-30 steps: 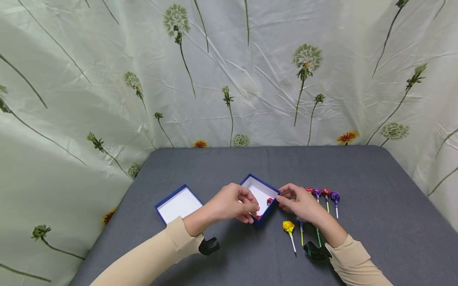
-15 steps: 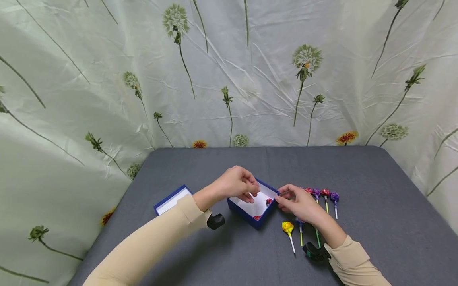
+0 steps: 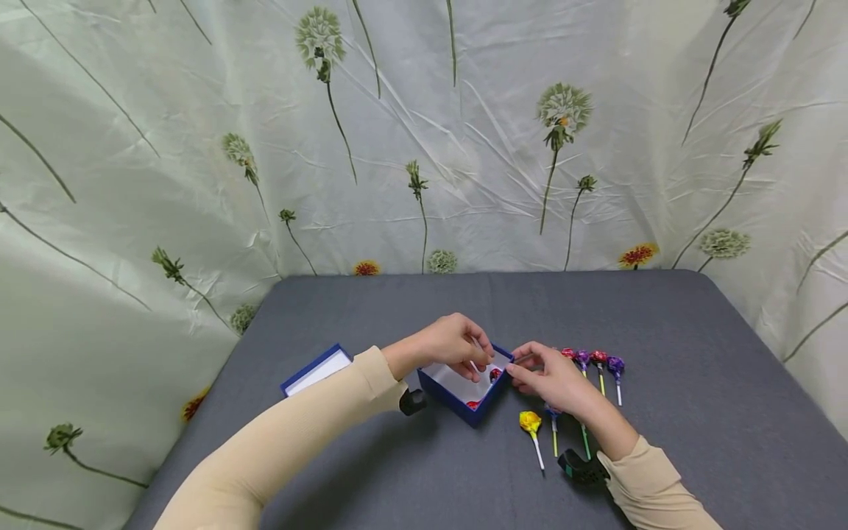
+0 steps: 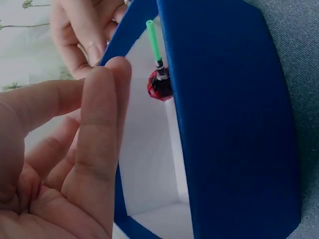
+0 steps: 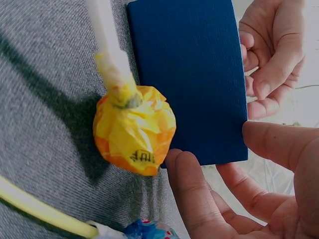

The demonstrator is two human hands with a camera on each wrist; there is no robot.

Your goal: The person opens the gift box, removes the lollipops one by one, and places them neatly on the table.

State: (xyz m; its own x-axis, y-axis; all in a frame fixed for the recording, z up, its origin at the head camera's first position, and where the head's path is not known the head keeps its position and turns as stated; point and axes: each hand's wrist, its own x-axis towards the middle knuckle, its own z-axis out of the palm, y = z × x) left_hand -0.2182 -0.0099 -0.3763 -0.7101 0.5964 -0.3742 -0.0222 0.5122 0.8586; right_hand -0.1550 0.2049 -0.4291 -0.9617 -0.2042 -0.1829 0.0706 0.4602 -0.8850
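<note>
A blue box [image 3: 450, 397] with a white inside stands on the table, turned cornerwise. My right hand [image 3: 546, 377] holds its right corner, thumb on one wall and fingers on another, as the right wrist view shows. Over the box opening is my left hand [image 3: 461, 344], its fingers loosely bent and nothing visible between them in the left wrist view. A red-wrapped lollipop [image 4: 159, 87] with a green stick leans inside the box. Another red wrapper [image 3: 472, 405] shows at the near inner corner.
The blue-edged white lid [image 3: 318, 375] lies left, partly behind the left sleeve. A yellow lollipop [image 3: 530, 422] and a blue one [image 3: 553, 412] lie near the right hand. Beyond that wrist are red and purple lollipops [image 3: 616, 365] in a row. A floral curtain [image 3: 424, 132] hangs behind the table.
My left hand has lifted from the box's near side, moved farther back and then slightly right over the opening. My right hand stays at the corner.
</note>
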